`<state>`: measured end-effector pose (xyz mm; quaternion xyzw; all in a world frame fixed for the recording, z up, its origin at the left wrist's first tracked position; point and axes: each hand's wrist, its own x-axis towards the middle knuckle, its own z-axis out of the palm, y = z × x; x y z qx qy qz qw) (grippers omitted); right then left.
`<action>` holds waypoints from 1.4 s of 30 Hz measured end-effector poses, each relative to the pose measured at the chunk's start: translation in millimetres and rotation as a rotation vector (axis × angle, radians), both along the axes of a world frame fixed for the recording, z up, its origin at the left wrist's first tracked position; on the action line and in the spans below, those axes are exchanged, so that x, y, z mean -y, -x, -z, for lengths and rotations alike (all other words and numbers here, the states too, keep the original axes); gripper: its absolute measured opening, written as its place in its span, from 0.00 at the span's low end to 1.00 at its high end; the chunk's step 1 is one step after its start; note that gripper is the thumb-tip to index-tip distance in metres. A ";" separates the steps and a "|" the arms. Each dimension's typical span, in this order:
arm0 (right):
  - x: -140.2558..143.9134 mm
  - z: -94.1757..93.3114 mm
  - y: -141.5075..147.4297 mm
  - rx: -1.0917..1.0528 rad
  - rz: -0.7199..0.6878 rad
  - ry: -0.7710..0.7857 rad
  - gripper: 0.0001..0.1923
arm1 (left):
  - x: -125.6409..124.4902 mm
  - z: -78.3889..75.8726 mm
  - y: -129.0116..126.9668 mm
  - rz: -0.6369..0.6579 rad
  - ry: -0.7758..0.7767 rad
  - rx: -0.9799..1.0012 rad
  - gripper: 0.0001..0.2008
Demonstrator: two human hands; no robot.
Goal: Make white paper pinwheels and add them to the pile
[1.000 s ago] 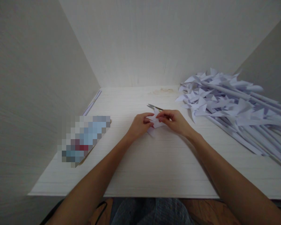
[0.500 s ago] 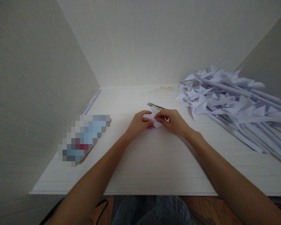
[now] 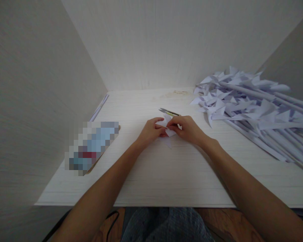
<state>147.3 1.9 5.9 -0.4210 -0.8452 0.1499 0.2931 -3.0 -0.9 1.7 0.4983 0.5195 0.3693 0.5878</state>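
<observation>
While both forearms reach in over the table (image 3: 166, 181) edge, the left hand (image 3: 150, 130) and right hand (image 3: 188, 129) meet at mid-table, each pinching the same small folded paper (image 3: 168, 125) between thumb and fingertips, held just above the surface, probably so the folds stay tight. Just behind lie scissors (image 3: 168, 112), set within easy reach. Further right, a pile of pinwheels (image 3: 244, 104) is heaped against the wall, out of the way.

Both bare forearms reach forward and converge at the middle. The left hand (image 3: 151, 130) and right hand (image 3: 186, 128) meet fingertip to fingertip, fingers curled in a tight pinching grip, wrists low.
</observation>
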 end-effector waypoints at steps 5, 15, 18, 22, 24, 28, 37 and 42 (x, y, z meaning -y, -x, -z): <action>0.2 -1.0 0.2 0.089 -0.073 -0.053 0.13 | -0.1 0.4 -0.5 -0.002 -0.004 -0.027 0.23; 2.7 -1.7 2.5 0.136 -0.037 -0.075 0.11 | 0.7 2.0 -2.2 0.005 -0.023 -0.022 0.22; 4.5 -5.4 3.9 0.187 -0.067 -0.079 0.10 | 0.0 4.4 -1.8 0.013 -0.034 -0.015 0.21; 6.1 -8.6 5.8 0.272 -0.105 -0.106 0.10 | -1.5 7.0 -1.6 0.028 -0.051 -0.003 0.19; 6.5 -9.7 6.3 0.301 -0.114 -0.107 0.10 | -1.9 7.2 -2.4 0.034 -0.048 0.000 0.18; 7.3 -13.1 6.8 0.374 -0.108 -0.068 0.11 | -1.0 5.5 -4.9 0.037 -0.049 0.020 0.15; 12.9 -17.6 12.0 0.453 -0.080 -0.082 0.11 | -0.4 4.7 -5.8 0.034 -0.071 0.059 0.13; 11.7 -14.9 12.3 0.436 -0.092 -0.085 0.11 | -0.9 5.4 -5.2 0.027 -0.068 0.053 0.14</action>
